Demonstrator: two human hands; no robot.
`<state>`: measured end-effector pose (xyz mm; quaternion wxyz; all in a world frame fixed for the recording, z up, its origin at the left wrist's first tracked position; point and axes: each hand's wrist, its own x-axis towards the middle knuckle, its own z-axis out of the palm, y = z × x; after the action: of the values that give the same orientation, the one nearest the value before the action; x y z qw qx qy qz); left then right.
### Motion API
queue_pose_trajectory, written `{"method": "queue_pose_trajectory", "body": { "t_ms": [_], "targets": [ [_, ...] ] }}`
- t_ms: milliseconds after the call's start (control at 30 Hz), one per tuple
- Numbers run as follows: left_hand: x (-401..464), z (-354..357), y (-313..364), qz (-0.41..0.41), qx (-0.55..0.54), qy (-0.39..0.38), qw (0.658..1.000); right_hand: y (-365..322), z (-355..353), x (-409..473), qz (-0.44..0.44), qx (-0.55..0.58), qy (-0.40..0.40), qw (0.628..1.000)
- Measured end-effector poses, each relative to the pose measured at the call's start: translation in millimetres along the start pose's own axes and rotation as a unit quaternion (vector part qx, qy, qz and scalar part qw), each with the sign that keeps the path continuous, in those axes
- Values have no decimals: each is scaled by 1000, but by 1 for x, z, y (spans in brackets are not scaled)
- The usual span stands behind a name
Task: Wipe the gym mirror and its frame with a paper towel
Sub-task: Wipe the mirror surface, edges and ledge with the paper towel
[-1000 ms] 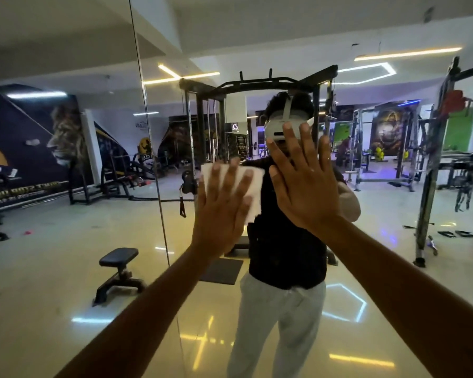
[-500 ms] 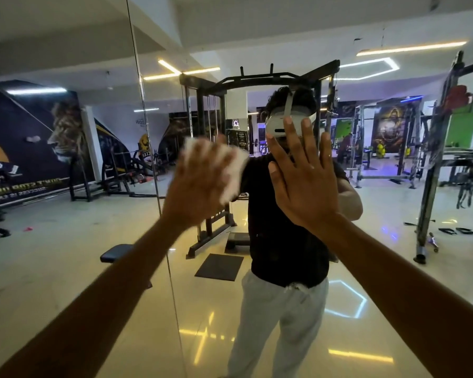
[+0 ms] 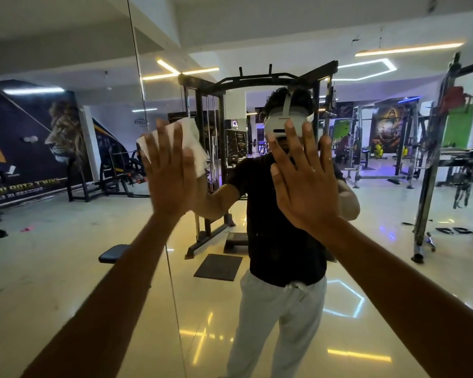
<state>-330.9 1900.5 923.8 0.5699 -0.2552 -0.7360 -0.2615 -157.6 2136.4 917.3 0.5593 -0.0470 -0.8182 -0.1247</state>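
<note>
The mirror stands directly ahead of both hands, its vertical seam running just beside the left hand. That hand presses the paper towel flat against the glass, fingers straight and spread. The right hand rests bare and splayed on the glass near it, likely bracing. Reflected gym racks and a bench block nothing; no frame edge shows.

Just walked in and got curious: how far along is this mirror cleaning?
Midway, I'd guess. No finished area can be told apart on the mirror. In hand: the left hand presses the paper towel flat beside the panel seam; the right hand braces bare. The frame isn't visible.
</note>
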Motion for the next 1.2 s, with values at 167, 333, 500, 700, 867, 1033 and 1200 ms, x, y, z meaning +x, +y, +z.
{"method": "queue_pose_trajectory", "body": {
  "t_ms": [167,333,500,700,867,1033,1200],
  "targets": [
    [-105,19,71,163,-22,-133,977,-9,0,-4,14,7,0,1000],
    [-71,6,-11,92,-37,-91,991,-7,7,-16,19,5,0,1000],
    [-68,11,53,46,4,-89,995,-17,10,-13,42,14,10,999],
    [56,-12,-16,8,22,-23,999,-19,4,23,53,3,19,998],
    [47,-3,58,64,-7,-22,998,-13,5,43,53,-11,25,998],
    [67,-13,17,197,39,-55,978,-9,4,42,39,-17,22,999],
    [96,-21,35,8,-34,17,999,-8,3,43,33,-17,17,999]
  ]
}}
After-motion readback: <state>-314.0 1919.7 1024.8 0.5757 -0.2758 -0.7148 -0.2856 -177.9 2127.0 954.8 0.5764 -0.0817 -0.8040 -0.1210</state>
